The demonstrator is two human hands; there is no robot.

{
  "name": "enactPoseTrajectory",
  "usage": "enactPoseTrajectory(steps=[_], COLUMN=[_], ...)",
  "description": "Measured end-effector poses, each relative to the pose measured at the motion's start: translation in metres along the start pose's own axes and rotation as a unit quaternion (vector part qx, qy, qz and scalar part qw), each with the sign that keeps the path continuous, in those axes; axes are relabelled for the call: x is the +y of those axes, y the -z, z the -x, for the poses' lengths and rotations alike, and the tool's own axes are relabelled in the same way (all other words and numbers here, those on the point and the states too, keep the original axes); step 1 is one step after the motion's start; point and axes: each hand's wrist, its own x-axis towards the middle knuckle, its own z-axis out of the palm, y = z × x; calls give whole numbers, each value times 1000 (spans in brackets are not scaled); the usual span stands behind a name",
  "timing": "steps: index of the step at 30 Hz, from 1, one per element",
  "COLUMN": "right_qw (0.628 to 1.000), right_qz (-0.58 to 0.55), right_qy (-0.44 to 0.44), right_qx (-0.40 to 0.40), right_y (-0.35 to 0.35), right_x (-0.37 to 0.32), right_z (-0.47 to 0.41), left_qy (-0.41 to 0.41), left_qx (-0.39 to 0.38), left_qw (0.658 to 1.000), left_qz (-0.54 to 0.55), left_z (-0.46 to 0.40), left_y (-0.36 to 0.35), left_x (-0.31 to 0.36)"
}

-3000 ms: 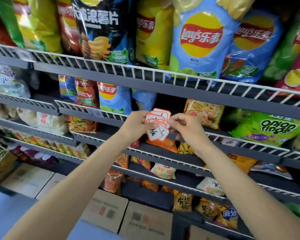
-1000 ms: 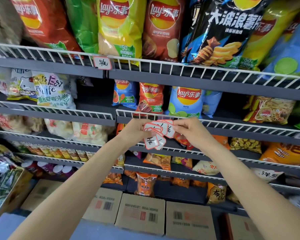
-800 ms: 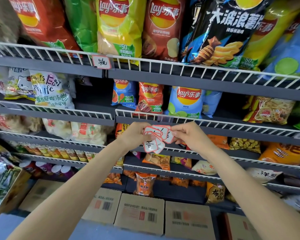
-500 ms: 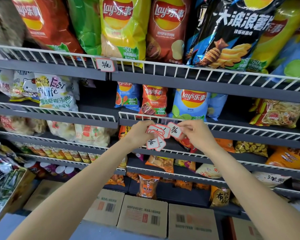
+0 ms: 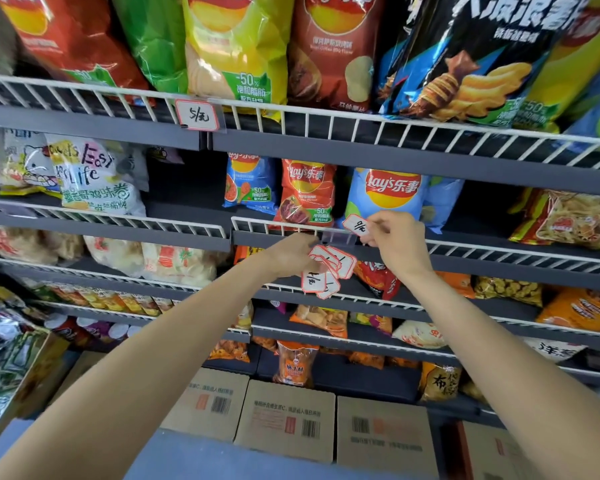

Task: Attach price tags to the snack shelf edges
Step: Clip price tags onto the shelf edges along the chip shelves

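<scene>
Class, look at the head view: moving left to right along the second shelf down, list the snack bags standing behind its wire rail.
White cartoon bag → white "Easy Life" bag → small blue Lay's bag → red Lay's bag → light-blue Lay's bag → clear noodle-snack bag.

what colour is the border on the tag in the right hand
Red-orange border around a white tag with dark handwriting, pinched by the right hand; the head view shows it.

tag on top shelf [image 5: 197, 115]: "5/元" | blue bag [image 5: 388, 197]: "Lay's乐事" | white bag [image 5: 94, 174]: "Easy Life"
</scene>
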Motion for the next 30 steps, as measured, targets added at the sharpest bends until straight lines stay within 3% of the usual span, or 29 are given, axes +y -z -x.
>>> enactPoseTrajectory(steps=[7,14,19,30], right_qw=[999,979,960,870], right_qz=[41,174,240,432], right_qy=[21,107,137,235], right_qx=[-7,-1,-45,-33], right_y=[-3,-3,-11,-20], right_x=[5,-1,-3,-3], right_z=[-5,-6,-8,-10], left_qy=[-19,-32,-38,-43], left_qx=[-15,-3,-6,-5], left_qw=[997,999,997,982], left_qz=[72,4,-62,-185], left_z=[-1,2,7,13], left_y=[-2,-7,1,4], left_x=[-1,-8,-14,-12])
